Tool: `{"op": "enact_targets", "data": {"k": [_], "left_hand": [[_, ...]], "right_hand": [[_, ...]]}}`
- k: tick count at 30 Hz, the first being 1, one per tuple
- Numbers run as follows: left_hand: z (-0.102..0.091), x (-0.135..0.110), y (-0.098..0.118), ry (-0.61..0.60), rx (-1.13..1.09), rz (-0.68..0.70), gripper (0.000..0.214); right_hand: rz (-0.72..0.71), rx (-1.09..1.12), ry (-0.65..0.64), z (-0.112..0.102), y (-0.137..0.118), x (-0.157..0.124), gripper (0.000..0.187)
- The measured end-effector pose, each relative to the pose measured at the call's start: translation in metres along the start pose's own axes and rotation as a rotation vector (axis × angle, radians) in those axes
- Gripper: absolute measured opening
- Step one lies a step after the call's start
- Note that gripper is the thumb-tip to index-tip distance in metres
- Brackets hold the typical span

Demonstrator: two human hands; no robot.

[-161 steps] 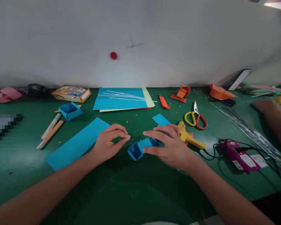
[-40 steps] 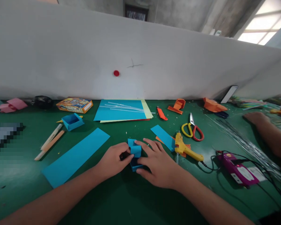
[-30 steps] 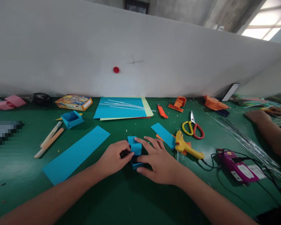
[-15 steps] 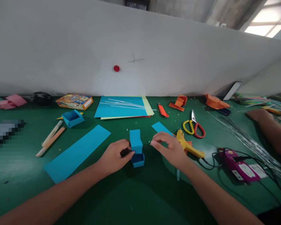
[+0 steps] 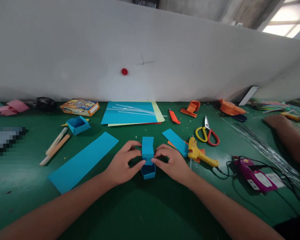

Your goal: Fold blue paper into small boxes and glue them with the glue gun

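Head view: a white partition [image 5: 77, 43] is seen behind a green table [image 5: 145, 213]. Far back on the table, a stack of coloured paper [image 5: 130, 116] is topped with clear sticks [image 5: 136, 110]; nearer, a long blue strip [image 5: 83, 163] is laid slantwise beside the left forearm. At the far right, a co-worker's forearm [image 5: 292, 136] is rested on the table.

The left hand [image 5: 123, 163] is half closed, its thumb and fingertips pressed to the left edge of the folded blue paper [image 5: 147, 150]. The right hand [image 5: 173, 163] is curled likewise, the opposite edge being pinched by thumb and forefinger. The paper is thus held between both hands, over the near middle of the table — its open, box-shaped end is turned toward the person.

A purple device [image 5: 250, 166] is joined to cables at the right. Between it and the right hand, a yellow glue gun [image 5: 201, 156] is placed — scissors [image 5: 207, 127] are set just beyond. Farther back, a red cutter [image 5: 174, 116] is left near the stack, and a small red disc [image 5: 124, 71] is seen on the partition.
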State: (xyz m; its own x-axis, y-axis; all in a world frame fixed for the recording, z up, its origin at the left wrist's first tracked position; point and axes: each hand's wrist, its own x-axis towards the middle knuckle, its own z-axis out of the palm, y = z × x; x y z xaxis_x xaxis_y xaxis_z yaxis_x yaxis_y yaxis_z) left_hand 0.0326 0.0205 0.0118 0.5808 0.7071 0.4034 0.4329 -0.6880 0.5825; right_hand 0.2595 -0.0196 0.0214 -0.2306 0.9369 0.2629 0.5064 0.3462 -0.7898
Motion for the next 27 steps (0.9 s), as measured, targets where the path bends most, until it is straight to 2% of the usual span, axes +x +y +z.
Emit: {"op": "enact_targets", "data": {"k": [5,7,9,13,17,22,25,27], "left_hand": [[-0.002,0.000,-0.003,0.088,-0.139,-0.086,0.032],[-0.002,-0.001,-0.002,0.074,-0.141,-0.058,0.035],[-0.002,-0.002,-0.001,0.021,-0.107,0.010,0.028],[-0.001,-0.004,0.003,-0.052,-0.041,0.142,0.016],[0.002,-0.005,0.002,-0.032,0.060,0.263,0.016],[0.002,-0.006,0.002,-0.031,0.258,0.434,0.015],[-0.001,-0.006,0.005,-0.070,0.270,0.496,0.018],[-0.002,-0.006,0.006,-0.091,0.276,0.509,0.018]], "right_hand": [[-0.134,-0.087,-0.034,-0.001,0.002,-0.002,0.005],[-0.209,-0.119,-0.059,-0.002,0.003,-0.003,0.005],[-0.237,-0.147,-0.092,-0.003,0.004,-0.003,0.005],[-0.155,-0.137,-0.184,-0.011,0.004,-0.003,0.008],[-0.069,-0.047,-0.215,-0.018,0.004,-0.002,0.009],[0.031,0.003,-0.182,-0.012,0.005,0.000,0.016],[0.011,0.021,-0.139,-0.005,0.006,0.000,0.007],[-0.020,0.049,-0.121,-0.002,0.007,-0.001,0.009]]}}
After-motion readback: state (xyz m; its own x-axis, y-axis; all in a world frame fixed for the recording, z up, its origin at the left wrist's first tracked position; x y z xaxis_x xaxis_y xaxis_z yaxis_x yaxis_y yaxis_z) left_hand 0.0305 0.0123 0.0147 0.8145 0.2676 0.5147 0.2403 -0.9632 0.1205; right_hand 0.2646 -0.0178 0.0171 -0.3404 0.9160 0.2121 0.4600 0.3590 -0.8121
